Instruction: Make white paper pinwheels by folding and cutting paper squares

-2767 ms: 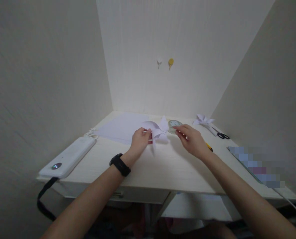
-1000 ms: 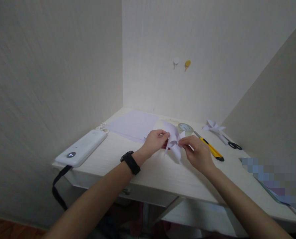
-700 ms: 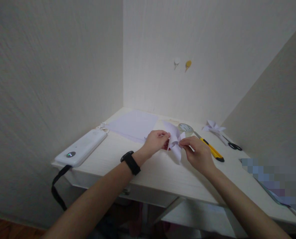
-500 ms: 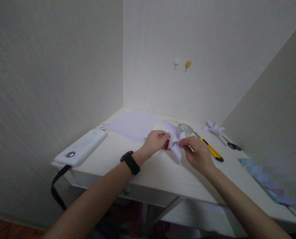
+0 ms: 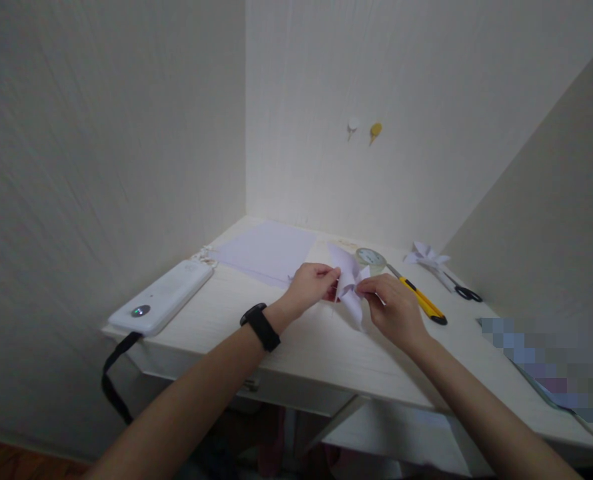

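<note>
Over the middle of a white desk (image 5: 326, 353), between its front edge and its far edge, two bare hands hold a white paper pinwheel (image 5: 349, 287). The left hand (image 5: 311, 285) pinches the paper's left side between thumb and fingers, apparently to steady it without flattening the curled blades. The right hand (image 5: 394, 310) is closed at the pinwheel's centre, fingertips together, probably because the folds meet there; anything smaller between those fingertips is too small to tell. The pinwheel is tilted, one blade pointing down toward the front edge.

White paper sheets (image 5: 271, 250) lie flat toward the far left corner, seemingly out of the hands' way. Just beyond the hands, toward the far edge, sits a round roll (image 5: 370, 257), perhaps tape. A yellow cutter (image 5: 429, 307) lies slantwise beside the right hand, seemingly within easy reach. Near the far right corner rests a second paper pinwheel (image 5: 425, 255), with black-handled scissors (image 5: 468, 293) just beside it. Along the left edge lies a white device (image 5: 161, 297), its black strap (image 5: 110, 380) hanging past the front left corner.
</note>
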### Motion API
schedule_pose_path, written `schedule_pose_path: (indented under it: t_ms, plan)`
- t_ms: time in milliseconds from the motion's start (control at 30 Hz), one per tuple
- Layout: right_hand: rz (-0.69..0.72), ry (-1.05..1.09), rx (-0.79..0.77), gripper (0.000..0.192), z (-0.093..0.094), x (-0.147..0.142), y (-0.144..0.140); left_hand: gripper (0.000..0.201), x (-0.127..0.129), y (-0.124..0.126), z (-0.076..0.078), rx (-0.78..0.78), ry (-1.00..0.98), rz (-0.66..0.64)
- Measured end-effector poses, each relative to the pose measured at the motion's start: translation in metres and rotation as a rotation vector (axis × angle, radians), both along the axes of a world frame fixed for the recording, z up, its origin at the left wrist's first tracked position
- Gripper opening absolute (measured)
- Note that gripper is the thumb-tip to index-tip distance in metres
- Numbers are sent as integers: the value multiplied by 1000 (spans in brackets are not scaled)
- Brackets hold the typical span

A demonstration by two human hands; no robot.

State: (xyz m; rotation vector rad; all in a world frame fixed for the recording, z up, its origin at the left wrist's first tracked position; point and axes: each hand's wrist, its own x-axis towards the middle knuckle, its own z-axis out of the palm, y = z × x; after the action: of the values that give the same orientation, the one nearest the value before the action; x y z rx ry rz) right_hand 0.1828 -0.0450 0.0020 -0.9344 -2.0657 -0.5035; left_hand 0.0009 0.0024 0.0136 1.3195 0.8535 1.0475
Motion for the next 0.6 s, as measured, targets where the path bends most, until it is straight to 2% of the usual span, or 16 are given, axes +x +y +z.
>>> schedule_pose_path:
  t_ms: [133,300,600]
  plan:
    - [7,-14,-13,26,0,0,1,29,-1,1,-2,48,28,-6]
    - [16,-52,-6,28,-2,0,2,34,-1,-1,0,9,19,-21]
    - [-56,-124,43,29,-4,-8,0,39,0,-3,3,-35,12,-28]
